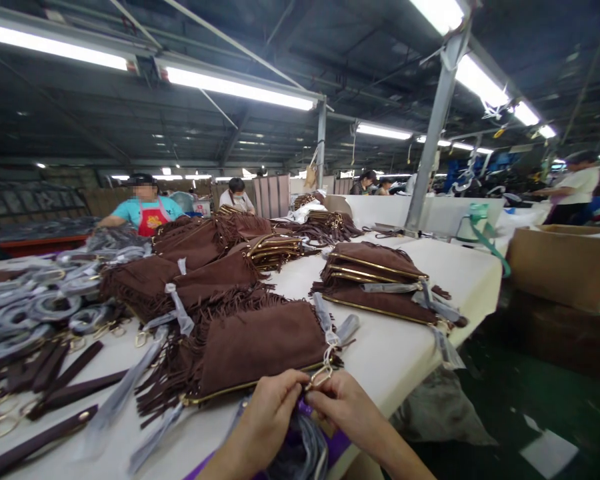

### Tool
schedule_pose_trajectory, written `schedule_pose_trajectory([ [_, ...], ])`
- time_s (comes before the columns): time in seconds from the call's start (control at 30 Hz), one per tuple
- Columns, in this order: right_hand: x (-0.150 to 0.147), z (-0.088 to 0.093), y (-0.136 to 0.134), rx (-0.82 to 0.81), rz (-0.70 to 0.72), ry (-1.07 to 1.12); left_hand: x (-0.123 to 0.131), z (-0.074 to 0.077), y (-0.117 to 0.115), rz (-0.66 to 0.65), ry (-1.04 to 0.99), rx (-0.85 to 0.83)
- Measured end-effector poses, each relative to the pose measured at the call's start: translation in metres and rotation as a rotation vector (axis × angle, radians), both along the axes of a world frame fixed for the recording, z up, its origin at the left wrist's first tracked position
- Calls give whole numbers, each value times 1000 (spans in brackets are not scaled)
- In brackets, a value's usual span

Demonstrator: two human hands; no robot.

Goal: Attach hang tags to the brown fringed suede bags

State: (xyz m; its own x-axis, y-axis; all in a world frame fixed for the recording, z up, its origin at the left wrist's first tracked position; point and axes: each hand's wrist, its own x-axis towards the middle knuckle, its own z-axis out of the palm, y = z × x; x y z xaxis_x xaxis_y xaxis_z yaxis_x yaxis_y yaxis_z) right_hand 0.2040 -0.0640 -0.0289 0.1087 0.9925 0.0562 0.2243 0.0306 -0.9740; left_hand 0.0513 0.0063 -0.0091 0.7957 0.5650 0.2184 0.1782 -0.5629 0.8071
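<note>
A brown fringed bag (267,343) lies flat at the front of the table, its gold-edged side toward me. At its right corner hangs a gold metal clasp (323,375). My right hand (353,407) pinches the lower end of this clasp. My left hand (270,410) is closed beside it, thumb and finger pressed together, nearly touching the right fingertips. What the left fingers hold is too small to make out. Below and between both hands hangs a coiled strap in clear plastic wrap (307,443). Plastic-wrapped hardware (325,313) sticks up from the bag's right end.
Stacked brown bags (370,277) lie to the right, with a larger pile (200,267) behind. Plastic-wrapped coiled straps (40,310) and loose brown straps (55,373) cover the left. A cardboard box (567,267) stands beyond the table's right edge. Several people work farther back.
</note>
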Motion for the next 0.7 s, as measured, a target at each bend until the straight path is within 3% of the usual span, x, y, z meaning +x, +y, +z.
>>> schedule_pose_trajectory([
  [0.13, 1, -21, -4, -26, -41, 87, 2, -6, 3, 112, 115, 208],
  [0.23, 5, -29, -10, 116, -330, 9, 3, -5, 4, 219, 156, 428],
  [0.33, 6, -24, -13, 377, -524, -321, 7, 10, 1, 238, 88, 490],
  [0.43, 0, -8, -11, 549, -427, -577, 13, 30, -5, 192, -7, 444],
  [0.53, -2, 5, -7, 576, -385, -557, 11, 40, 0, 110, -16, 409],
  [0.7, 24, 5, -7, 474, -368, -327, -22, 18, 40, 171, 406, 597],
])
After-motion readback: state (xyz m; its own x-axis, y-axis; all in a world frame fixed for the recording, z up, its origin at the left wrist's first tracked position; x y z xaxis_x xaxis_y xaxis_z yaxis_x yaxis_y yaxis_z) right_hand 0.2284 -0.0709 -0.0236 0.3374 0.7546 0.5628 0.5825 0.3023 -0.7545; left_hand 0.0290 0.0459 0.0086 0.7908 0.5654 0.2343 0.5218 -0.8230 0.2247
